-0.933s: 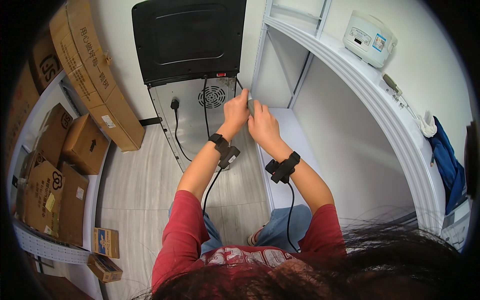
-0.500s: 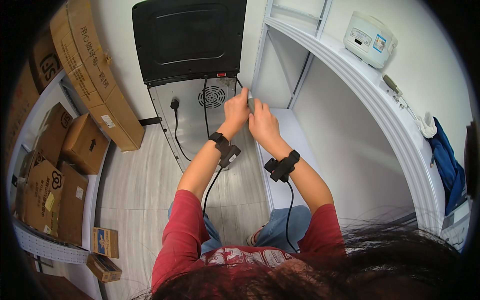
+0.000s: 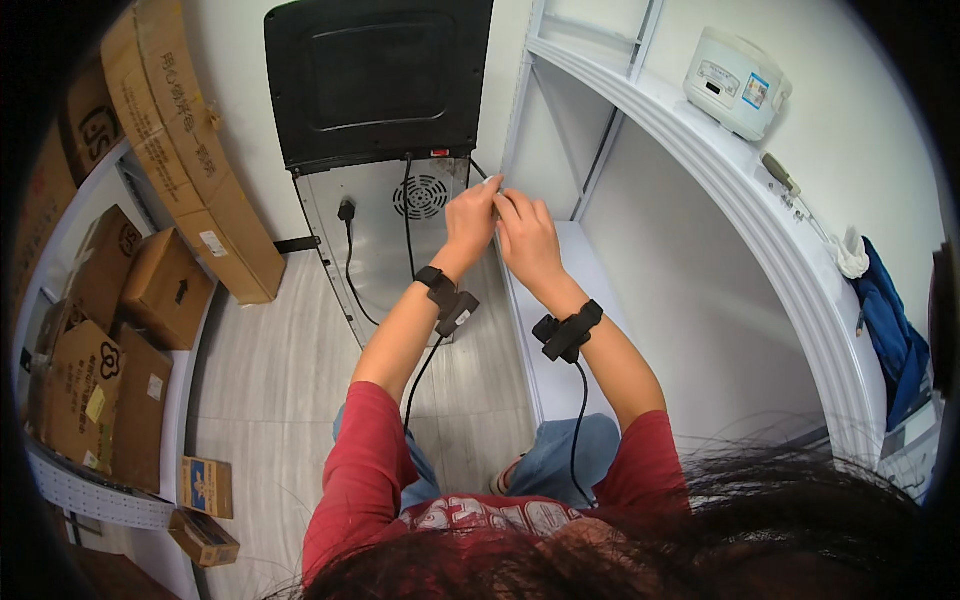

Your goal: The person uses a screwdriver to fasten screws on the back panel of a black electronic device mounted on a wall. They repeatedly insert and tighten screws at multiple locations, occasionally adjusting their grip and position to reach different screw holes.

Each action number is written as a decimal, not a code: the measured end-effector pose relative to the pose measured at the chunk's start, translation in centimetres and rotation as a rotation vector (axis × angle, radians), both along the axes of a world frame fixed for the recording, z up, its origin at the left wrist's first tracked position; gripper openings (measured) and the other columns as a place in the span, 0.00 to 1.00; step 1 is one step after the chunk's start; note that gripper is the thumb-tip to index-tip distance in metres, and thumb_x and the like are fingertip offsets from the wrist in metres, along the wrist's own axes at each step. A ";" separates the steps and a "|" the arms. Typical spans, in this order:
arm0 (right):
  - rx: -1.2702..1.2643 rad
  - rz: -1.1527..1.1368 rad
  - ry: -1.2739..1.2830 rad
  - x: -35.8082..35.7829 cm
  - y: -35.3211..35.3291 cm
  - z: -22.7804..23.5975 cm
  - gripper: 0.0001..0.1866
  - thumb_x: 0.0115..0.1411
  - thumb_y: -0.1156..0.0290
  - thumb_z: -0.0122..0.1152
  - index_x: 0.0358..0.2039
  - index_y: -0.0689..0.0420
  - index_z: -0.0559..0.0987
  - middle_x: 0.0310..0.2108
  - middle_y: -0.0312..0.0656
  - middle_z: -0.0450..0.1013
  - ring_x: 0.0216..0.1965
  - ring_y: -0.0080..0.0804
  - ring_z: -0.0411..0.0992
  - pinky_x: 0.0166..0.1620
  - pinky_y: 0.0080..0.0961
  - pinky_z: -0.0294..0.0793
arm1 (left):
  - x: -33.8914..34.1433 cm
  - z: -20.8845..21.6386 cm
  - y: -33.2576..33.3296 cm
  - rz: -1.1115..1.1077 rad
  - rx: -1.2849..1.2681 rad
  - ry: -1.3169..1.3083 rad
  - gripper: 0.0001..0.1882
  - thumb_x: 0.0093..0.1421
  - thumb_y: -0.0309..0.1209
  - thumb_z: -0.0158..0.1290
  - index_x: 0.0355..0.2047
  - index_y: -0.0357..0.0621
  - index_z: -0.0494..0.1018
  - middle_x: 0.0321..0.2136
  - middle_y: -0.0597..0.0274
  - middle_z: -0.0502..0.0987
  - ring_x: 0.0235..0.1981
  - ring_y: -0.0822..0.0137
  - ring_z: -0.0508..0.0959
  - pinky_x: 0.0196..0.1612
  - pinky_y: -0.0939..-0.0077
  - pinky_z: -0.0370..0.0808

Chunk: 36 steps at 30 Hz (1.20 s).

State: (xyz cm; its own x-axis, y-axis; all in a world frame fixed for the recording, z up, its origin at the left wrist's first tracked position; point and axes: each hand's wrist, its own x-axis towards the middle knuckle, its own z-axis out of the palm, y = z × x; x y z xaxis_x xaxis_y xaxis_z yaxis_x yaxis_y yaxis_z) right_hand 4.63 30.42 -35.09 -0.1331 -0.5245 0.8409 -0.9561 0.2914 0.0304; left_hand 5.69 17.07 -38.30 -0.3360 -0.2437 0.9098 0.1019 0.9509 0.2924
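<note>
My left hand (image 3: pixel 468 228) and my right hand (image 3: pixel 529 236) meet at the fingertips beside the right edge of a machine. Fingers of both are closed around a slim grey object (image 3: pixel 490 180); only a small pale part shows, so its kind is unclear. The machine has a black upper panel (image 3: pixel 380 85) and a silver metal back (image 3: pixel 375 250) with a round vent (image 3: pixel 421 197). A thin black line runs from the panel's lower right corner toward my left fingers; whether they hold it is hidden. Another black cord (image 3: pixel 409 215) hangs down the silver back.
A plugged-in black lead (image 3: pixel 348 250) hangs at the machine's left. Cardboard boxes (image 3: pixel 165 290) fill a left shelf; a tall carton (image 3: pixel 200 170) leans on the wall. At right, a white shelf (image 3: pixel 790 290) carries a rice cooker (image 3: pixel 735 85), a green-handled tool (image 3: pixel 780 174) and blue cloth (image 3: pixel 890 340).
My right fingers have shifted slightly left and up against my left hand. The grey object, plainly visible between my hands before, is now mostly covered.
</note>
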 end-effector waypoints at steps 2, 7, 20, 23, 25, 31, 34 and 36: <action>-0.079 0.019 -0.029 0.4 0.1 -0.1 0.18 0.59 0.71 0.56 0.50 0.61 0.70 0.46 0.50 0.70 0.42 0.52 0.72 0.43 0.41 0.74 | 0.3 -0.2 -0.4 -0.007 0.018 -0.072 0.22 0.48 0.26 0.55 0.46 0.46 0.74 0.25 0.58 0.78 0.26 0.58 0.79 0.26 0.67 0.74; 0.032 -0.025 -0.231 0.2 -0.1 0.1 0.20 0.58 0.71 0.58 0.50 0.62 0.69 0.46 0.51 0.70 0.41 0.54 0.72 0.41 0.42 0.74 | -0.1 -0.1 0.0 0.046 -0.059 -0.009 0.21 0.48 0.25 0.54 0.45 0.47 0.75 0.23 0.60 0.78 0.25 0.59 0.79 0.25 0.68 0.73; -0.033 0.025 -0.078 -0.1 0.7 0.2 0.22 0.57 0.70 0.60 0.51 0.62 0.69 0.43 0.51 0.72 0.38 0.54 0.73 0.37 0.42 0.75 | 0.1 -0.2 0.3 0.014 -0.017 -0.028 0.22 0.46 0.22 0.55 0.45 0.44 0.73 0.25 0.58 0.78 0.27 0.55 0.79 0.27 0.64 0.75; 0.082 -0.120 -0.408 1.3 0.2 0.7 0.22 0.55 0.72 0.59 0.51 0.61 0.70 0.45 0.50 0.71 0.37 0.54 0.74 0.37 0.42 0.75 | 0.3 -0.6 0.1 0.018 -0.003 -0.013 0.22 0.46 0.23 0.54 0.45 0.44 0.73 0.25 0.58 0.78 0.27 0.55 0.79 0.27 0.64 0.75; 0.063 -0.080 -0.303 0.4 0.2 0.3 0.22 0.56 0.70 0.59 0.51 0.61 0.69 0.46 0.51 0.71 0.36 0.54 0.74 0.37 0.42 0.75 | 0.1 -0.2 0.4 0.015 0.010 -0.021 0.21 0.46 0.23 0.54 0.44 0.44 0.73 0.25 0.58 0.78 0.27 0.55 0.79 0.27 0.64 0.75; 0.001 -0.006 -0.219 0.8 0.4 0.4 0.22 0.59 0.67 0.57 0.52 0.62 0.68 0.43 0.55 0.72 0.35 0.58 0.74 0.36 0.44 0.75 | 0.2 0.1 -0.2 0.051 0.009 -0.039 0.19 0.48 0.26 0.53 0.44 0.45 0.72 0.24 0.56 0.77 0.26 0.55 0.79 0.25 0.64 0.73; 0.115 -0.072 -0.462 1.5 0.2 1.2 0.23 0.58 0.70 0.57 0.53 0.62 0.67 0.44 0.56 0.71 0.37 0.58 0.73 0.38 0.45 0.75 | 0.2 0.2 0.1 0.059 0.019 -0.049 0.20 0.47 0.24 0.54 0.43 0.44 0.72 0.24 0.56 0.77 0.27 0.54 0.79 0.26 0.64 0.74; 0.135 -0.059 -0.456 1.3 0.3 1.1 0.23 0.58 0.71 0.57 0.53 0.62 0.67 0.45 0.56 0.70 0.38 0.58 0.73 0.39 0.45 0.75 | 0.1 0.1 0.4 0.051 0.038 -0.010 0.20 0.47 0.25 0.54 0.43 0.44 0.72 0.24 0.56 0.77 0.27 0.54 0.79 0.26 0.64 0.74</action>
